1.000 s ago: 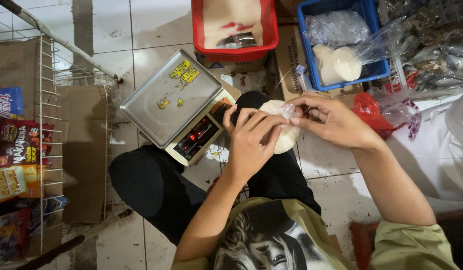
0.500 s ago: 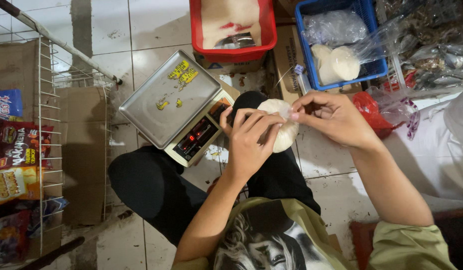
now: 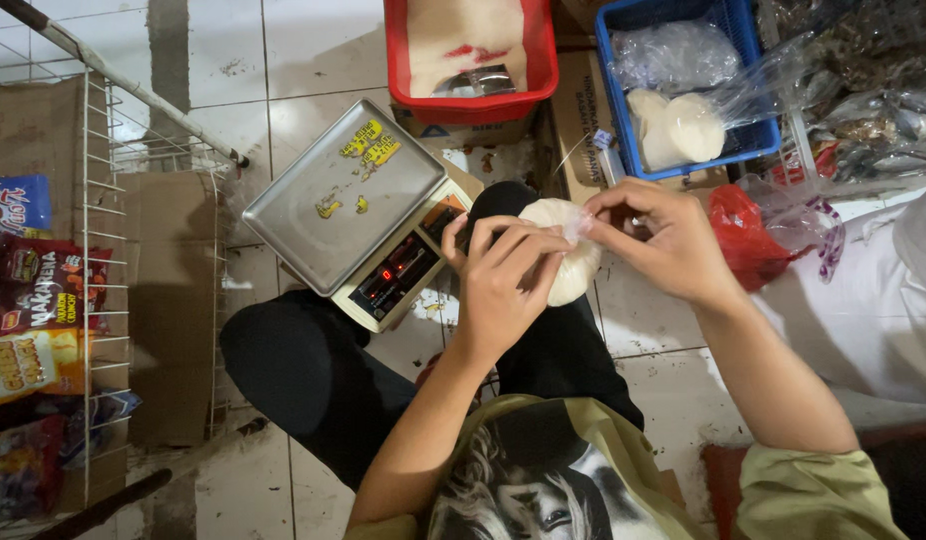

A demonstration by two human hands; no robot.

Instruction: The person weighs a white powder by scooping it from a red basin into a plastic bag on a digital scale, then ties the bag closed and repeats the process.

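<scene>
white bag (image 3: 563,262) sits over the knee, same spot as before. left hand (image 3: 503,285) still cups it, right hand (image 3: 658,240) still pinching its neck, fingers slightly shifted. scale (image 3: 353,210) just left, blue crate (image 3: 623,110) beyond.

Left hand (image 3: 503,285) covers much of the white filled bag (image 3: 568,270). Red crate (image 3: 470,55) and blue crate (image 3: 683,85) are cut off at top edge; crate contents indistinct.

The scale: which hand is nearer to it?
Left. The left hand holds the white bag just beside the scale; the right hand pinches the bag's top, farther away.
</scene>
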